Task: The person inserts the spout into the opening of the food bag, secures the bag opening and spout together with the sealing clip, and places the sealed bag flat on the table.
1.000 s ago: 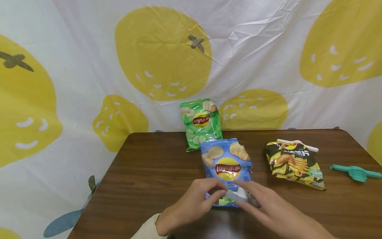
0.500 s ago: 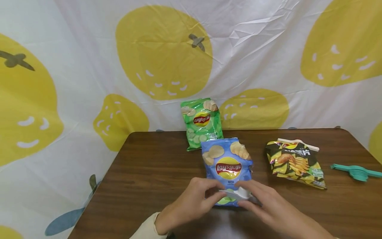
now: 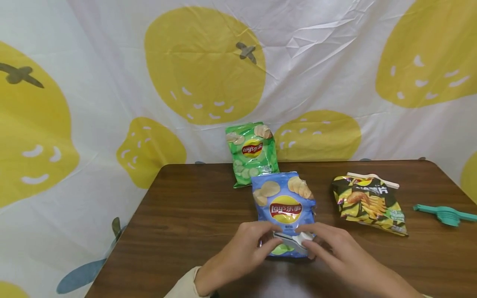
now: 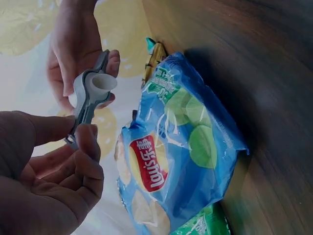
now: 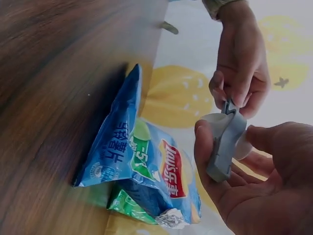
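Observation:
A grey bag clip with a white round spout is held level between both hands, in front of a blue Lay's chip bag. My left hand pinches one narrow end of it between thumb and fingers, plain in the left wrist view. At the other end my right hand grips the clip about the spout, with the thumb on one side and the fingers on the other. In the right wrist view the grey body shows between those fingers. The blue bag stands upright, apart from both hands.
Behind the blue bag leans a green Lay's bag. To the right lies a black and yellow chip bag with a white clip strip across its top. A teal spouted clip lies near the right table edge. A lemon-print cloth hangs behind.
The grey clip has been turned a little in the hands, so its slot and spout show more. My right thumb and fingers have shifted on the spout end. The bags have stayed put.

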### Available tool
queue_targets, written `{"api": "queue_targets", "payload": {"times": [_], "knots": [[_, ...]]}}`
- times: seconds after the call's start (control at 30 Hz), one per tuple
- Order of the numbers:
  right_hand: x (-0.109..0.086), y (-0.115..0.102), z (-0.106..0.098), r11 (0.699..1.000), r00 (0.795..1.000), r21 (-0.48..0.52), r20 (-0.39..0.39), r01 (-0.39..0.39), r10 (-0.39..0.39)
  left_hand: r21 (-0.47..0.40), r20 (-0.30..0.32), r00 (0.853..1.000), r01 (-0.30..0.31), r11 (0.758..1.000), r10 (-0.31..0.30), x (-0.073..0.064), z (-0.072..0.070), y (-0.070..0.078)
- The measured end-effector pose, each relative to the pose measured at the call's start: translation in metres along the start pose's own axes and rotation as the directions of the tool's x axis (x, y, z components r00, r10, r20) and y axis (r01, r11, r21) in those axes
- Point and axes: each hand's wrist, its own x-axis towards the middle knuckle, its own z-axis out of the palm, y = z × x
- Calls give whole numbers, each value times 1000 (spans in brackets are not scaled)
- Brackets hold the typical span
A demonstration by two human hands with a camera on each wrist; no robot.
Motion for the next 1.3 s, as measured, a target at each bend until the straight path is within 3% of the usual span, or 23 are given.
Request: {"api": "queue_targets", "payload": {"times": [0.13, 0.43, 0.53, 0.7, 0.77, 0.87, 1.07, 1.17, 1.23, 1.3], "knots": [[-2, 4, 5, 1000, 999, 1, 41, 9, -9, 56, 62, 997, 45, 997, -48, -7, 4, -1], [-8, 11, 25, 981, 978, -193, 205, -4, 45, 244, 184, 977, 61, 968, -108, -31, 17, -5], [-11, 12, 29, 970, 972, -242, 223, -25, 80, 281, 253, 959, 54, 958, -129, -35, 21, -5], [-13, 12, 31, 952, 969, -306, 229, -17, 90, 273, 402, 904, 35, 961, -147, -38, 24, -5], [-12, 11, 31, 941, 973, -339, 220, 4, 75, 276, 430, 892, 21, 961, -143, -39, 25, -7], [-11, 10, 31, 932, 979, -361, 200, 35, 41, 288, 444, 885, 7, 958, -140, -41, 25, -8], [-7, 9, 23, 945, 992, -307, 79, 114, -94, 350, 439, 892, -65, 934, -103, -42, 29, -9], [-2, 9, 13, 940, 980, -288, -23, 183, -198, 408, 431, 899, -125, 904, -71, -43, 32, -10], [1, 10, 4, 937, 970, -282, -67, 205, -233, 419, 439, 895, -126, 899, -79, -42, 31, -9], [4, 8, -6, 944, 974, -274, -83, 181, -211, 412, 438, 895, -115, 904, -86, -38, 27, -8]]}}
